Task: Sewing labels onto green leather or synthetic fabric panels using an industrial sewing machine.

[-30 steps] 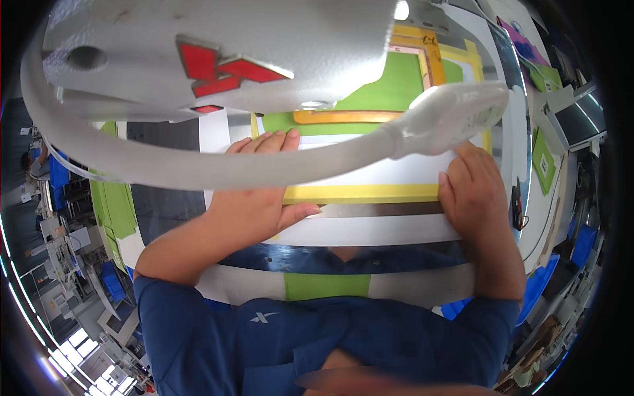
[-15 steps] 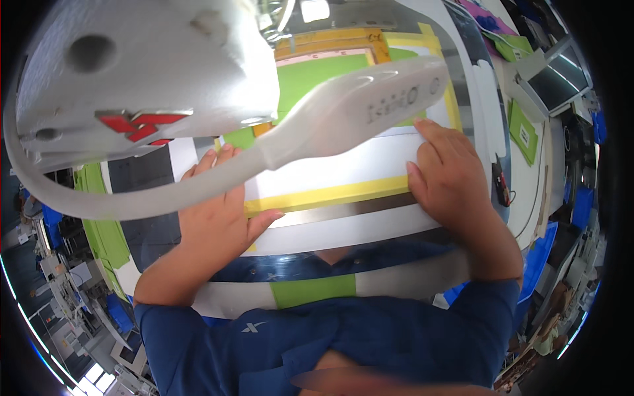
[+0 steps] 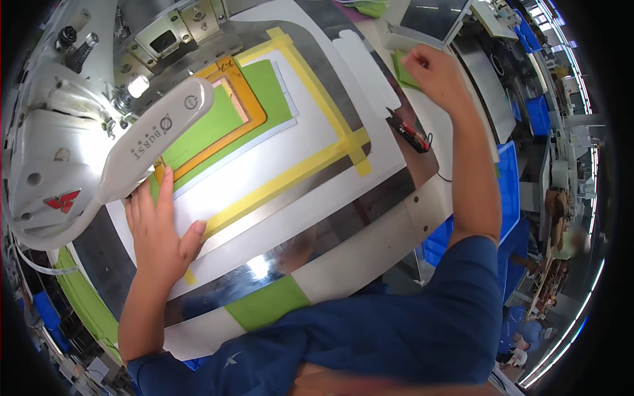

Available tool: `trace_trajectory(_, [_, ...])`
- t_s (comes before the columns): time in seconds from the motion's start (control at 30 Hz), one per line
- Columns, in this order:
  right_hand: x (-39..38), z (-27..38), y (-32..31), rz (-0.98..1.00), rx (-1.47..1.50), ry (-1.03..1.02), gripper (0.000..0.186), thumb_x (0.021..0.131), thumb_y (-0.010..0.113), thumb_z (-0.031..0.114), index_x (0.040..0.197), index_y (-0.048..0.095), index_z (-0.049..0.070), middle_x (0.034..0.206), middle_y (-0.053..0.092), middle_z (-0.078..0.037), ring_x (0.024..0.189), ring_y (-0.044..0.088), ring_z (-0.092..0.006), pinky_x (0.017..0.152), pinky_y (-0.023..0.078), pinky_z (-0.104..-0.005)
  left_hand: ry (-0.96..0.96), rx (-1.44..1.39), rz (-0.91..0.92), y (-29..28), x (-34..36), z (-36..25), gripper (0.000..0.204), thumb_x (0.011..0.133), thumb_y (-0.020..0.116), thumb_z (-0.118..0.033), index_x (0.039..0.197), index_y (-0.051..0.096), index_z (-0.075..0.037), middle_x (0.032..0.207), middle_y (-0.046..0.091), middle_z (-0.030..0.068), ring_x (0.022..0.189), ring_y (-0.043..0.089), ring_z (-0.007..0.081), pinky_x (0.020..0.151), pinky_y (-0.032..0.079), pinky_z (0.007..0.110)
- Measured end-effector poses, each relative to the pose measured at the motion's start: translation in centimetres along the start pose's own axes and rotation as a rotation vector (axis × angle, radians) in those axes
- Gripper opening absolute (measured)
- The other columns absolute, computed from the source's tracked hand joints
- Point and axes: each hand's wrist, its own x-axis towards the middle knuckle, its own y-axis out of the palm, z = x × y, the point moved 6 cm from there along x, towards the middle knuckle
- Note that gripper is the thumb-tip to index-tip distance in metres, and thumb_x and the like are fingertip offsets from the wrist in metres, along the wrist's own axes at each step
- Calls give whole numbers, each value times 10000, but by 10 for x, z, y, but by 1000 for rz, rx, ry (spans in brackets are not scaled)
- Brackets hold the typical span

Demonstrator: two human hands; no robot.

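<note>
The left hand (image 3: 157, 228) is laid flat, released (thumb splayed), by the orange frame (image 3: 249, 99), while the right hand (image 3: 432, 74) is curled near a green piece (image 3: 402, 74), its grip impossible to tell.

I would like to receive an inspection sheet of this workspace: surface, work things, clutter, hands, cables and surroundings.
Surface: shiny dark plate, reflecting light; yellow tape borders a white area.
Work things: orange frame lying on green material.
Clutter: black-and-red tool near the plate's right side.
Left hand: flat, thumb spread, one fingertip at the frame's near corner.
Right hand: raised to the right, fingers curled, beside a green piece; whether it grips anything is unclear.
Cables: pale cable at far left, below the neck of the white lamp.
Surroundings: screen at upper right, blue bin at right.
</note>
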Motion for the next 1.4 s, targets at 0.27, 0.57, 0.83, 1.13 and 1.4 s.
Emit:
trace_trajectory(0.27, [40,-128,16,194,4,-17,196,924,763,211,895,664,45,765,581,-2,746,556,-118,702,460,-333,-96,-54,23,10,9,3,927,938,703,-399,1642,331,76,1633,421,306,1502,389,482,1277,193,576])
trace_trajectory(0.57, [35,-118,-10,240,-48,-7,204,996,691,147,862,594,29,760,537,-1,731,501,-110,691,422,-310,-103,78,-6,-7,-17,8,807,941,730,-491,1508,532,48,1578,513,265,1506,448,401,1274,257,586])
trace_trajectory(0.83, [7,147,57,303,78,-414,214,915,761,132,859,596,9,779,573,-42,707,517,-143,662,422,-330,-59,69,82,-18,-8,-23,641,882,790,-450,1317,675,6,1174,687,169,995,664,303,881,504,451])
trace_trajectory(1.13, [10,283,177,434,130,-975,255,842,796,152,1059,707,51,938,687,-72,950,662,-289,860,543,-402,178,-53,-225,-3,0,-30,665,874,815,-465,1319,680,11,877,567,86,769,583,259,683,486,385])
trace_trajectory(1.4, [-2,285,171,551,493,-1179,133,920,708,154,990,660,51,920,622,-58,865,567,-300,796,458,-391,74,-72,-266,-4,10,-16,686,892,811,-487,1331,668,19,903,626,129,750,639,291,698,542,398])
